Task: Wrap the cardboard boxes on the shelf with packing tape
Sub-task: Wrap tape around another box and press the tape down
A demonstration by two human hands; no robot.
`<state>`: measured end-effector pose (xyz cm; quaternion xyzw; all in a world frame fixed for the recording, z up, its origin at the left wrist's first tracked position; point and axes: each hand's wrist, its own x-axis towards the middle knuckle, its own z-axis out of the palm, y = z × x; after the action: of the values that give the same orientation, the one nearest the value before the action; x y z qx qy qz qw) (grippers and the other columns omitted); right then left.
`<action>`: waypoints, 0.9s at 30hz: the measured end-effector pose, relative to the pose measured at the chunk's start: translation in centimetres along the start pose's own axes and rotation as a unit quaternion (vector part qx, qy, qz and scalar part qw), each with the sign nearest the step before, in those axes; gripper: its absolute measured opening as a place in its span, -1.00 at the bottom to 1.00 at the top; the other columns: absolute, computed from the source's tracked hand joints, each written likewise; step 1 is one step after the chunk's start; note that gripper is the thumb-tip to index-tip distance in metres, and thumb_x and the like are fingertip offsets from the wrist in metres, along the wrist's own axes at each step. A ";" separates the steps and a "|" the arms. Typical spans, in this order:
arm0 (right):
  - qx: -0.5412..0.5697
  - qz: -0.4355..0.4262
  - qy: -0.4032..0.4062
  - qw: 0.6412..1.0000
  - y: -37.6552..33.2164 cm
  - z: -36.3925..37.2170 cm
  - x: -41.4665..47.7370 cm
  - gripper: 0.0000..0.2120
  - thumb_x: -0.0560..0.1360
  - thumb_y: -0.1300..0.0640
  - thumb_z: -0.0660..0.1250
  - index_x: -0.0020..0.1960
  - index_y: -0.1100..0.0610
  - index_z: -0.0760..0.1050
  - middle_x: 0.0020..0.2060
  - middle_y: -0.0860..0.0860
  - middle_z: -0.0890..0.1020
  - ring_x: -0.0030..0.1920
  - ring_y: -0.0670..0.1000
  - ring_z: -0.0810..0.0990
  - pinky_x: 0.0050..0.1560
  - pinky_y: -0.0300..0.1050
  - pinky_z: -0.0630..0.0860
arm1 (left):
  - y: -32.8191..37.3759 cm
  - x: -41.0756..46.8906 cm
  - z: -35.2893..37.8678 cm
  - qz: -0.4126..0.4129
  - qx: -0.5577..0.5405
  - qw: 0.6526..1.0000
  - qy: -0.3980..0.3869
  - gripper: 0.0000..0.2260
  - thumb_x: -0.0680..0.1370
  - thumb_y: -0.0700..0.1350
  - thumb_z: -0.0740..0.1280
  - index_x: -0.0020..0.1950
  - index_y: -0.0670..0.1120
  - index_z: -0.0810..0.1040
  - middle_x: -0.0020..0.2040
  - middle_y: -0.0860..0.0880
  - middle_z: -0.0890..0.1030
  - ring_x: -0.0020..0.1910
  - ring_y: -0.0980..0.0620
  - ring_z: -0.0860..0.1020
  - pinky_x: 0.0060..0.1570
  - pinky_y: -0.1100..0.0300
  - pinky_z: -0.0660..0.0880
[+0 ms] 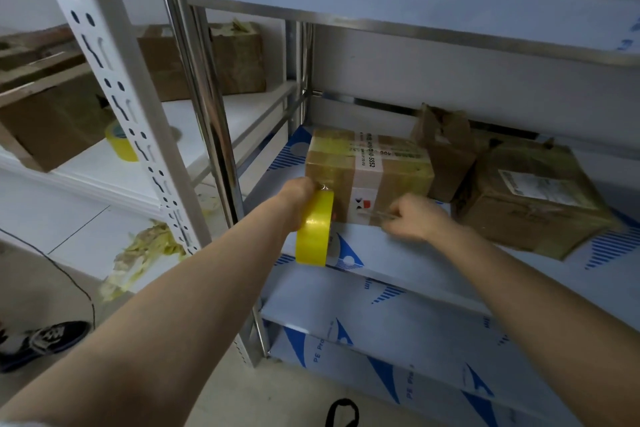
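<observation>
We are partway through taping the cardboard box point(367, 170) that is sitting at the left end of the middle shelf point(398, 253). Yellowish bands are already crossing its top and upper front, so we are judging this as a further pass, running low across the front face.

Our left hand point(298, 198) is gripping the yellow tape roll point(313, 229), fingers curled round its upper edge, and is holding it upright at the box's front left corner, hanging over the shelf lip. A strip of tape point(375, 215) is stretching from the roll along the bottom of the front face towards our right hand point(412, 217). That hand is closed, knuckles up; it appears to be pinching the strip's free end against the box, though the fingertips are hidden, so we are not sure of it.

The next move is calling for tension. The right hand needs to be pressing the end flat while the left carries the roll round the corner, keeping the strip level so that it is not creasing or sticking to itself.

Two more boxes are waiting to the right: a crumpled box point(446, 149) just behind and a larger box point(530, 198) beside it.
</observation>
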<state>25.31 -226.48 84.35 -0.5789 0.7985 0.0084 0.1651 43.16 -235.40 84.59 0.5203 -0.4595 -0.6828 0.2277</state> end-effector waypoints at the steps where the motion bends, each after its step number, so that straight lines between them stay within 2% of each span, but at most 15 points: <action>1: 0.023 0.018 -0.022 0.999 1.6 0.9 -0.2 -0.84 0.51 0.09 0.30 0.00 0.12 0.60 -0.13 0.11 0.63 -0.09 0.08 0.61 -0.03 0.01 0.55 | 0.0 0.1 0.1 0.000 -0.005 1.000 -0.004 -0.80 0.65 -0.11 0.15 0.16 -0.18 0.46 -0.22 -0.15 0.55 -0.32 -0.07 0.55 -0.57 0.23 0.50; 3: 0.031 0.031 -0.046 0.998 4.4 3.1 -0.7 -0.75 0.50 0.17 0.28 0.16 0.12 0.59 0.01 0.12 0.64 -0.01 0.08 0.59 0.02 -0.05 0.51 | 0.0 0.2 0.3 0.002 -0.010 1.000 -0.007 -0.73 0.64 -0.09 0.15 0.25 -0.20 0.46 -0.19 -0.16 0.57 -0.30 -0.08 0.57 -0.53 0.20 0.52; 5: 0.046 0.025 -0.025 0.998 6.3 4.5 -1.0 -0.71 0.51 0.19 0.31 0.22 0.14 0.57 0.12 0.12 0.61 0.10 0.08 0.55 0.11 -0.08 0.47 | 0.1 0.0 0.4 0.007 -0.015 1.000 -0.011 -0.73 0.65 -0.07 0.15 0.24 -0.19 0.46 -0.19 -0.17 0.57 -0.30 -0.09 0.57 -0.53 0.19 0.53; 7: 0.067 0.033 0.012 0.997 7.6 5.0 -0.9 -0.71 0.49 0.15 0.37 0.21 0.09 0.57 0.12 0.08 0.60 0.12 0.06 0.53 0.13 -0.07 0.47 | 0.2 -0.3 0.4 0.007 -0.013 1.000 -0.015 -0.78 0.65 -0.08 0.15 0.17 -0.18 0.46 -0.23 -0.15 0.57 -0.33 -0.08 0.56 -0.53 0.20 0.53; 9: 0.020 0.036 0.017 0.999 7.6 4.7 -0.9 -0.69 0.49 0.03 0.38 0.21 0.08 0.57 0.11 0.05 0.57 0.13 0.05 0.51 0.08 -0.10 0.47 | 0.3 -0.6 0.4 0.004 -0.007 1.000 -0.016 -0.81 0.64 -0.09 0.16 0.15 -0.16 0.46 -0.23 -0.15 0.56 -0.33 -0.07 0.56 -0.55 0.20 0.53; 12: -0.117 -0.005 0.119 0.986 5.0 2.7 -1.6 -0.64 0.55 -0.19 0.20 -0.09 0.08 0.56 -0.09 0.02 0.54 -0.06 0.03 0.54 -0.14 -0.13 0.46 | 0.3 -0.8 0.4 0.000 0.000 1.000 -0.012 -0.77 0.64 -0.07 0.18 0.22 -0.16 0.45 -0.19 -0.16 0.57 -0.30 -0.09 0.57 -0.56 0.20 0.52; 14: -0.077 -0.090 0.222 0.968 1.4 0.2 -2.2 -0.60 0.61 -0.13 0.07 -0.23 0.06 0.49 -0.25 -0.02 0.48 -0.22 0.01 0.52 -0.23 -0.11 0.47 | 0.3 -0.6 0.4 0.001 0.008 1.000 -0.006 -0.74 0.63 -0.05 0.19 0.24 -0.16 0.45 -0.16 -0.16 0.58 -0.27 -0.09 0.58 -0.54 0.19 0.52; 16: 0.005 -0.181 0.258 0.949 -2.1 -2.1 -1.1 -0.63 0.64 -0.06 0.03 -0.02 0.10 0.55 -0.11 0.03 0.54 -0.06 0.04 0.54 -0.07 -0.08 0.47 | 0.3 -0.7 0.4 -0.001 0.009 1.000 0.000 -0.77 0.63 -0.05 0.18 0.20 -0.16 0.45 -0.18 -0.15 0.57 -0.28 -0.08 0.56 -0.55 0.20 0.51; 17: 0.013 -0.212 0.246 0.946 -3.6 -3.2 0.1 -0.62 0.65 -0.05 0.02 0.22 0.13 0.49 0.13 0.09 0.54 0.16 0.08 0.51 0.13 -0.04 0.42 | 0.3 -0.7 0.4 -0.002 0.005 1.000 -0.003 -0.80 0.64 -0.07 0.18 0.16 -0.16 0.45 -0.20 -0.16 0.56 -0.30 -0.08 0.56 -0.57 0.21 0.51; 18: -0.014 -0.230 0.219 0.948 -4.9 -4.1 1.6 -0.56 0.65 -0.06 0.00 0.43 0.11 0.31 0.37 0.10 0.41 0.38 0.09 0.36 0.34 -0.01 0.28 | 0.4 -0.8 0.4 -0.003 0.002 1.000 -0.005 -0.82 0.64 -0.08 0.17 0.13 -0.16 0.44 -0.23 -0.15 0.55 -0.33 -0.07 0.55 -0.58 0.22 0.51; 19: -0.056 -0.239 0.183 0.952 -6.0 -4.7 3.0 -0.50 0.65 -0.09 -0.02 0.54 0.07 0.10 0.51 0.05 0.20 0.50 0.05 0.16 0.47 0.00 0.08 | 0.4 -0.9 0.4 -0.004 0.001 1.000 -0.004 -0.83 0.64 -0.09 0.17 0.11 -0.17 0.45 -0.25 -0.15 0.55 -0.37 -0.07 0.56 -0.58 0.22 0.51; 20: -0.094 -0.242 0.149 0.954 -6.8 -4.8 4.2 -0.45 0.64 -0.12 -0.05 0.56 0.05 -0.05 0.55 0.01 0.04 0.54 0.01 0.00 0.50 -0.03 -0.08 | 0.5 -1.0 0.5 -0.005 -0.001 1.000 -0.002 -0.83 0.64 -0.09 0.18 0.08 -0.17 0.46 -0.26 -0.15 0.55 -0.43 -0.05 0.57 -0.58 0.22 0.50; 22: -0.148 -0.239 0.099 0.954 -7.6 -4.1 6.0 -0.39 0.63 -0.18 -0.08 0.57 0.05 -0.17 0.56 0.01 -0.10 0.54 -0.03 -0.13 0.48 -0.09 -0.20 | 0.6 -1.1 0.6 -0.005 -0.006 1.000 0.002 -0.82 0.62 -0.08 0.21 0.02 -0.18 0.49 -0.27 -0.16 0.56 -0.54 -0.01 0.57 -0.58 0.22 0.50; 25: -0.152 -0.238 0.094 0.955 -7.6 -3.0 6.7 -0.39 0.63 -0.16 -0.06 0.57 0.06 -0.18 0.56 0.00 -0.13 0.54 -0.04 -0.13 0.46 -0.13 -0.17 | 0.7 -1.0 0.6 -0.001 0.012 1.000 0.021 -0.75 0.60 -0.11 0.26 0.18 -0.26 0.48 -0.25 -0.16 0.55 -0.48 -0.04 0.57 -0.55 0.21 0.51; 27: -0.157 -0.239 0.103 0.953 -7.6 -2.8 6.5 -0.40 0.64 -0.15 -0.06 0.57 0.06 -0.17 0.56 -0.01 -0.13 0.54 -0.03 -0.13 0.45 -0.14 -0.16 | 0.8 -1.2 0.5 0.006 0.027 0.999 0.036 -0.72 0.60 -0.16 0.27 0.25 -0.29 0.42 -0.27 -0.17 0.52 -0.55 -0.01 0.56 -0.63 0.25 0.46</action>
<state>29.87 -235.59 86.54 -0.7692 0.6380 0.0337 -0.0140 42.97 -234.65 85.91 0.5482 -0.4724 -0.6493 0.2339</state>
